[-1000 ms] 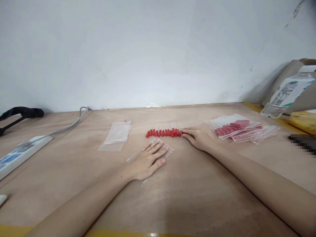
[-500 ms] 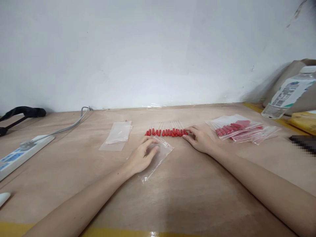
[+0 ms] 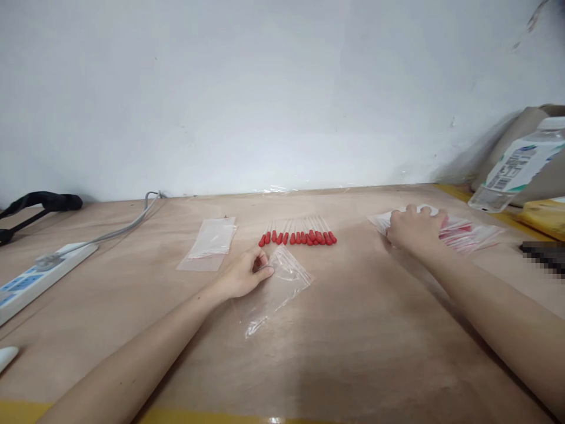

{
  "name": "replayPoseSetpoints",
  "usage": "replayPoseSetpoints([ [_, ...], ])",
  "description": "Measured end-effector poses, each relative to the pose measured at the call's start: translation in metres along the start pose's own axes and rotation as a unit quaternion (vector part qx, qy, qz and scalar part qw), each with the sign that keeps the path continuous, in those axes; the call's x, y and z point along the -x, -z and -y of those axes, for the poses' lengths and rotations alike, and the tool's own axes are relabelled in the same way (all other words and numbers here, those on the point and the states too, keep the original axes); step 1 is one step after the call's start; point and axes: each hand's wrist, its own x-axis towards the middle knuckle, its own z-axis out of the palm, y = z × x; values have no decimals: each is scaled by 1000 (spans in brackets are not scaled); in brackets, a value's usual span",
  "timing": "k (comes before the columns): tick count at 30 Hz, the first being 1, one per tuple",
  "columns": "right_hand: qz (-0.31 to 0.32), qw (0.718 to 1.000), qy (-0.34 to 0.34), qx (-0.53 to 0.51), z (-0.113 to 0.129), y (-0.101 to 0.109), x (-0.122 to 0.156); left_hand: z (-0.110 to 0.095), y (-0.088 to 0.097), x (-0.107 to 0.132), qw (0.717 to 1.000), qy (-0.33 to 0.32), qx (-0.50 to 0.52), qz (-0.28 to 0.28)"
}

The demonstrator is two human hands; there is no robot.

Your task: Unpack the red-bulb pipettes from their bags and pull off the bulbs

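My left hand (image 3: 248,272) pinches the left edge of a clear zip bag (image 3: 285,280), which lies tilted on the table. Just beyond that bag is a row of several thin, clear droppers with red bulbs (image 3: 300,237), bulbs towards me. My right hand (image 3: 415,228) rests on a pile of filled zip bags (image 3: 470,235), with red bulbs showing through the plastic. Its fingers are bent down over the left part of the pile, and their tips are hidden, so I cannot tell whether they grip a bag.
Flat zip bags (image 3: 213,238) lie stacked left of the droppers. A white power strip (image 3: 48,274) with a grey cable (image 3: 128,227) and a black object (image 3: 57,201) are at the far left. At the right stand a plastic bottle (image 3: 514,171) and a yellow packet (image 3: 545,218).
My right hand has left the droppers' right end and moved right onto the filled bags. My left hand has drawn back slightly, its fingers now pinching the clear bag's edge.
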Motion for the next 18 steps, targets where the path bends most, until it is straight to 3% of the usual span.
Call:
replayPoseSetpoints([
  [3,49,999,-11,-11,-4,-3,-1,4,12,-5,995,-29,97,-12],
  [7,12,1000,11,1,-3,-5,0,32,45,-19,966,57,135,-214],
  [9,-11,1000,19,9,-5,-6,0,54,62,-24,948,115,107,-279],
  [11,-29,999,23,10,-7,-9,-1,75,71,-26,937,172,57,-299],
  [14,-53,998,28,0,-10,-13,-2,98,70,-25,927,232,-52,-291],
  [18,-133,990,28,-46,-12,-6,-4,105,61,-22,902,213,-208,-313],
])
